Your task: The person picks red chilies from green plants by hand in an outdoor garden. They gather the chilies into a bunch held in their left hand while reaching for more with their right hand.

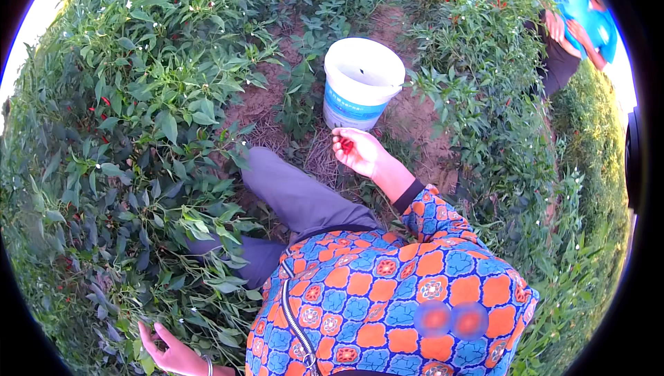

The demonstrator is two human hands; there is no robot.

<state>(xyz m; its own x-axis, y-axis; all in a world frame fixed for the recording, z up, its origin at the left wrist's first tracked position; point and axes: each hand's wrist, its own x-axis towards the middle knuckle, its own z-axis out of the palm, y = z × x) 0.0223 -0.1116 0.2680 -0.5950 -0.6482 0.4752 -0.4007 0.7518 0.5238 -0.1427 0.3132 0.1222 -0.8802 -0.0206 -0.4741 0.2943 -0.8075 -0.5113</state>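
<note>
My right hand [359,152] is turned palm up with curled fingers around several small red chili peppers [346,144]. It is just below a white plastic bucket [350,109] with a blue printed band, which stands on the soil between plant rows. Only part of the bucket's inside shows, pale with a small dark speck; its bottom is hidden. At the lower left, my left hand [174,353], with a bracelet at the wrist, reaches to the chili plants [207,282]. Its thumb and fingers are apart beside the leaves, and no pepper shows in it.
Dense chili plants with red peppers [106,101] and white flowers flank me on both sides. Bare soil [420,122] and dry straw [321,155] lie around the bucket. My bent legs [306,194] are against the left row. Another person [586,23] in a blue top is at the upper right.
</note>
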